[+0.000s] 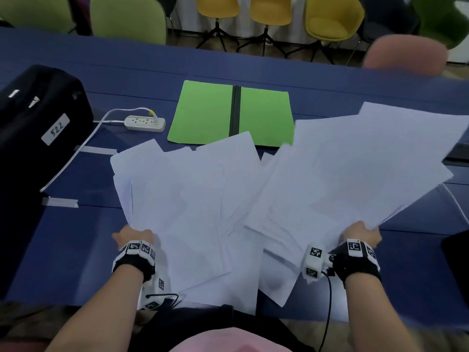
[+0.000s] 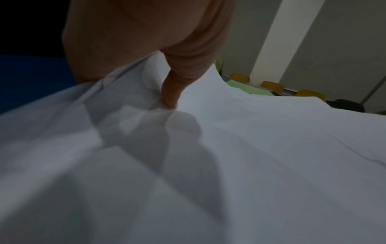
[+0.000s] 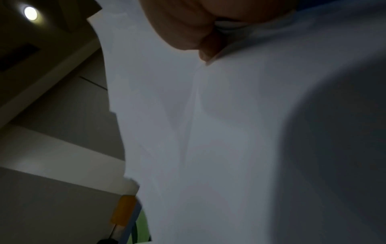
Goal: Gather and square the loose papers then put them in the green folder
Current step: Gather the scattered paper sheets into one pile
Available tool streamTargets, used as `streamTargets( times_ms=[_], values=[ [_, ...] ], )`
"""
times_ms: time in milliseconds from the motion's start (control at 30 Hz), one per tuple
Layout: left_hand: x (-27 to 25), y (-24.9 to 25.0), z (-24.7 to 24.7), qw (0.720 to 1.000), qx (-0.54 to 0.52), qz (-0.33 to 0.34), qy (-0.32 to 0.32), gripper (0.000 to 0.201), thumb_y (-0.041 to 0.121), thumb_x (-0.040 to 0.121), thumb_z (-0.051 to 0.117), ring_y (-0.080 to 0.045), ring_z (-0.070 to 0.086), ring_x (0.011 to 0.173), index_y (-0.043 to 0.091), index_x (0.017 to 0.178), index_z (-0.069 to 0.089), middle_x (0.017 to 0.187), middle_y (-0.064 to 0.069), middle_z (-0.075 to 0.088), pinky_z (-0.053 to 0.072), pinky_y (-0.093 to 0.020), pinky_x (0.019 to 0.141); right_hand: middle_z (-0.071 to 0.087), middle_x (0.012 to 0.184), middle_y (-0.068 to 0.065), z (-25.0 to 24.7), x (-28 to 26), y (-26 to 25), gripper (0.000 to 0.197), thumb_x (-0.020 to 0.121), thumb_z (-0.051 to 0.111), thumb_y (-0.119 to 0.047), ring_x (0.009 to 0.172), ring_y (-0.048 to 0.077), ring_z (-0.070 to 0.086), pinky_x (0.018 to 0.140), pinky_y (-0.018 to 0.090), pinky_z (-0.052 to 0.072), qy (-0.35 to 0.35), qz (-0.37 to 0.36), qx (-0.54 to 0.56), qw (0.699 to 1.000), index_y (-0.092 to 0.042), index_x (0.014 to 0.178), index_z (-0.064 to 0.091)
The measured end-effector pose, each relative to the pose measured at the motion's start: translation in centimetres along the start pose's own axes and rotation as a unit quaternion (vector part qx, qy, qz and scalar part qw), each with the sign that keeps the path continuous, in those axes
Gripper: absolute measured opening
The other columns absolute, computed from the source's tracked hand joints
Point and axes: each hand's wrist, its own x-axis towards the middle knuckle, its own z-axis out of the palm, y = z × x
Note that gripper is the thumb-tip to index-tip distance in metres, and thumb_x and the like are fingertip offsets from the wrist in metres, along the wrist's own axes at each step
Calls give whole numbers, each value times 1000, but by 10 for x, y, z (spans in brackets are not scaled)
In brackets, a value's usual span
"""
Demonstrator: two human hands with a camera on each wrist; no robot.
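Loose white papers [image 1: 193,199] are fanned out over the blue table in front of me. My left hand [image 1: 134,236] grips the near left edge of the left batch; its thumb [image 2: 171,97] presses on top of the sheets [image 2: 229,148]. My right hand [image 1: 361,233] grips a second batch [image 1: 355,168] at its near right corner and lifts it off the table, tilted up to the right; these sheets [image 3: 229,132] fill the right wrist view. The green folder [image 1: 203,113] lies open and flat beyond the papers, its dark spine in the middle.
A black case [image 1: 38,123] with a label stands at the left. A white power strip [image 1: 144,123] and its cable lie left of the folder. Grey tape strips [image 1: 59,202] mark the table. Chairs line the far side, and a dark object [image 1: 456,262] sits at the right edge.
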Motion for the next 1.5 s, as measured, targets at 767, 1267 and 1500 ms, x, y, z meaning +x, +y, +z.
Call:
streamTargets(
  times_ms=[767,1267,1500],
  values=[
    [-13,9,2,973,-77,-42,-215,45,18,90,60,-37,54,121,-7,127,52,130,-18,56,41,-30,87,44,141,24,54,-46,75,59,92,53,-14,124,38,49,101,36,40,-264,24,-237,935,6,142,29],
    [-1,8,4,960,-106,-40,-257,81,42,70,80,-29,55,121,2,133,49,133,-10,56,44,-31,90,44,144,17,76,-106,97,47,97,45,-7,131,31,43,105,30,34,-344,-116,-288,886,-2,143,35],
    [-9,7,7,963,-104,-3,-248,64,23,71,82,-28,59,115,2,125,55,121,-8,62,43,-30,87,61,110,21,87,-107,100,35,95,51,-29,99,32,61,72,26,40,-433,-168,-370,804,4,103,57]
  ],
)
